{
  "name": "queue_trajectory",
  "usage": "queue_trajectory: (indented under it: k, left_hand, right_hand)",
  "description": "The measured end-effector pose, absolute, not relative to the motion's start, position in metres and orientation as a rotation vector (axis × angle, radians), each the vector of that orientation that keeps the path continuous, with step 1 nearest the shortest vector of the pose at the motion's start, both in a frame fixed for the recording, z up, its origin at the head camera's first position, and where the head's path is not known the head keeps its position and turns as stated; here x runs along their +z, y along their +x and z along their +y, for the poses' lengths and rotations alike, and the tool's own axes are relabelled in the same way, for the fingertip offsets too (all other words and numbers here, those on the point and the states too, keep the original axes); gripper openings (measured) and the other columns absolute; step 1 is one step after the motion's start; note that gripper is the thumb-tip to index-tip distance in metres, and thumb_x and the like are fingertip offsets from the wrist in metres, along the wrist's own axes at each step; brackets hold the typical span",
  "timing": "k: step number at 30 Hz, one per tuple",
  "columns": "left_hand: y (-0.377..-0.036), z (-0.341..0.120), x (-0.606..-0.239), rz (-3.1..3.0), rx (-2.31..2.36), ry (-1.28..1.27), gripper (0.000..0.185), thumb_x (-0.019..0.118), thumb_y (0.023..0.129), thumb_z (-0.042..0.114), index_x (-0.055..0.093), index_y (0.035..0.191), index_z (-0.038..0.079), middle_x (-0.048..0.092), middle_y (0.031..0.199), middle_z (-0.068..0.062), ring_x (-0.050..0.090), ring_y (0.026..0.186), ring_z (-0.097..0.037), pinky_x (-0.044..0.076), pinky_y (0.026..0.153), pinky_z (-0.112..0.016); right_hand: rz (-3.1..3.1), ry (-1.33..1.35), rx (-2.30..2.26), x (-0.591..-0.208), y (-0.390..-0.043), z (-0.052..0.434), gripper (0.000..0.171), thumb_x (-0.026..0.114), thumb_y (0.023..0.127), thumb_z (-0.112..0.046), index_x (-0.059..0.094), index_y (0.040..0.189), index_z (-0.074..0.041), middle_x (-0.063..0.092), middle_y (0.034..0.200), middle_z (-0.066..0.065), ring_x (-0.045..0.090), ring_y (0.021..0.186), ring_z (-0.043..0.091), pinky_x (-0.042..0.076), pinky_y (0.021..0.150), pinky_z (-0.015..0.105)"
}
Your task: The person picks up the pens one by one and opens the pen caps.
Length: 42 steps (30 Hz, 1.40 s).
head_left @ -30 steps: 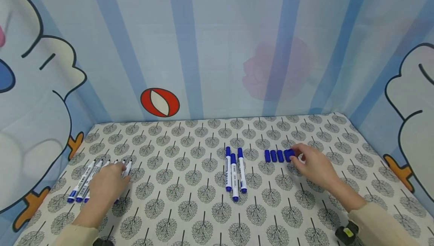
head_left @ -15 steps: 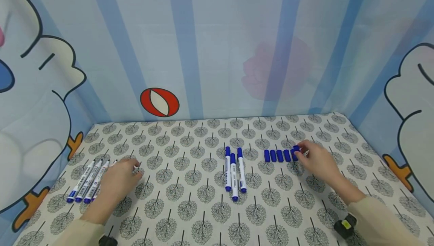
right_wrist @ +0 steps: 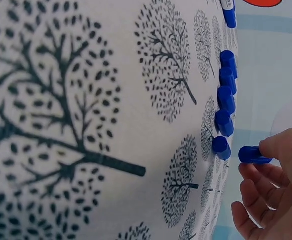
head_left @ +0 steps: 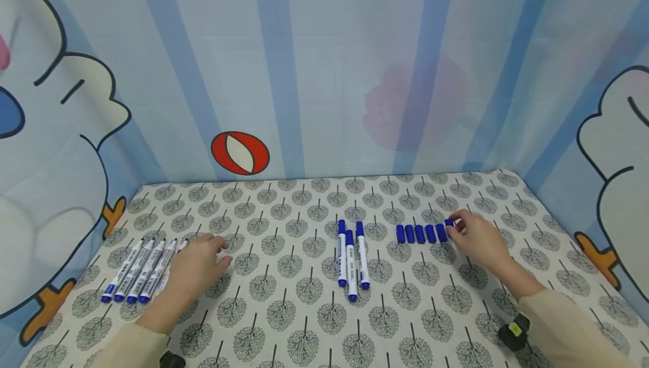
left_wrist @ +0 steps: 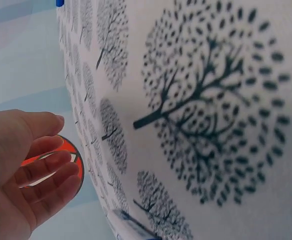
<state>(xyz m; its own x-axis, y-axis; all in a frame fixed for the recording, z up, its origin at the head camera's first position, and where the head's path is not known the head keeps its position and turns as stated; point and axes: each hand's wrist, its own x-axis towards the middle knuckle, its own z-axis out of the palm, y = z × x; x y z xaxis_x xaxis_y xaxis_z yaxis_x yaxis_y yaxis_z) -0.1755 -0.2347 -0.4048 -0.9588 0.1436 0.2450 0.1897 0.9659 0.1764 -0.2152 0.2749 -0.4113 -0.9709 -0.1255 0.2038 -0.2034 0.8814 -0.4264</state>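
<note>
Cartoon-printed curtain (head_left: 324, 69) with blue stripes is hanging behind and around the desk (head_left: 304, 311), which is wearing a white cloth printed with grey trees.

Counts: four uncapped markers (head_left: 138, 271) are lying side by side at the near left, blue ends pointing near, with what may be a fifth partly hidden under the left hand. Three capped markers (head_left: 352, 260) are lying in the middle, parallel, caps pointing far. Five loose blue caps (head_left: 419, 233) are sitting in a row right of the middle, plus one more cap in the right hand, so six caps in all.

Left hand (head_left: 198, 269) is resting on the cloth just right of the uncapped markers, touching or just beside the nearest one; I cannot tell which. In the left wrist view its fingers (left_wrist: 41, 170) are lying loosely curved with nothing between them.

Right hand (head_left: 479, 241) is sitting at the right end of the cap row. Its fingertips (right_wrist: 281, 147) are pinching the sixth blue cap (right_wrist: 253, 155), holding it just beside the last cap of the row; the right wrist view shows a small gap between the two. The cap is lying sideways in the grip, at or just above the cloth. A dark wrist-worn device (head_left: 513, 331) is showing on the right sleeve.
</note>
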Motion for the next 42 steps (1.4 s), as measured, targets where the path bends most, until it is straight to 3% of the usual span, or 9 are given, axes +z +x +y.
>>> queue_trajectory:
  k: [9, 26, 31, 36, 42]
  left_hand:
    - [-0.179, -0.222, -0.414, -2.862, -0.319, -0.338, 0.022, 0.073, 0.075, 0.021, 0.066, 0.093, 0.009, 0.063, 0.090, -0.005, 0.055, 0.058, -0.013, 0.039, 0.044, -0.022]
    - [-0.183, -0.194, -0.416, -2.868, -0.281, -0.463, 0.019, 0.073, 0.075, 0.021, 0.066, 0.091, 0.014, 0.060, 0.083, 0.002, 0.055, 0.067, -0.012, 0.045, 0.052, -0.023]
    - [-0.184, -0.188, -0.418, -2.885, -0.281, -0.471, 0.018, 0.072, 0.076, 0.022, 0.066, 0.091, 0.015, 0.060, 0.084, 0.002, 0.056, 0.066, -0.012, 0.043, 0.049, -0.021]
    - [-0.185, -0.182, -0.421, -2.850, -0.258, -0.514, 0.017, 0.073, 0.075, 0.021, 0.067, 0.088, 0.014, 0.060, 0.079, 0.002, 0.055, 0.063, -0.011, 0.042, 0.047, -0.020]
    - [-0.186, -0.172, -0.422, -2.820, -0.277, -0.568, 0.016, 0.073, 0.074, 0.020, 0.067, 0.088, 0.013, 0.062, 0.083, 0.002, 0.057, 0.066, -0.014, 0.047, 0.055, -0.025]
  right_hand:
    - [-2.947, 0.176, 0.674, -0.417, -0.221, 0.280, 0.033, 0.055, 0.090, -0.018, 0.053, 0.113, 0.005, 0.063, 0.083, 0.016, 0.052, 0.054, 0.014, 0.039, 0.045, 0.029]
    - [-3.048, 0.080, 0.582, -0.426, -0.230, 0.285, 0.031, 0.055, 0.088, -0.021, 0.054, 0.106, 0.004, 0.064, 0.088, 0.019, 0.059, 0.068, 0.026, 0.046, 0.054, 0.037]
    - [-3.056, 0.085, 0.573, -0.428, -0.232, 0.286, 0.031, 0.054, 0.089, -0.021, 0.055, 0.105, 0.005, 0.064, 0.091, 0.022, 0.060, 0.070, 0.029, 0.047, 0.056, 0.039]
    - [-3.063, 0.076, 0.574, -0.430, -0.234, 0.286, 0.030, 0.053, 0.090, -0.021, 0.054, 0.106, 0.004, 0.064, 0.092, 0.022, 0.060, 0.068, 0.028, 0.046, 0.053, 0.037]
    - [-3.070, 0.067, 0.562, -0.430, -0.235, 0.286, 0.031, 0.052, 0.090, -0.022, 0.053, 0.108, 0.003, 0.063, 0.090, 0.020, 0.058, 0.065, 0.024, 0.044, 0.052, 0.037]
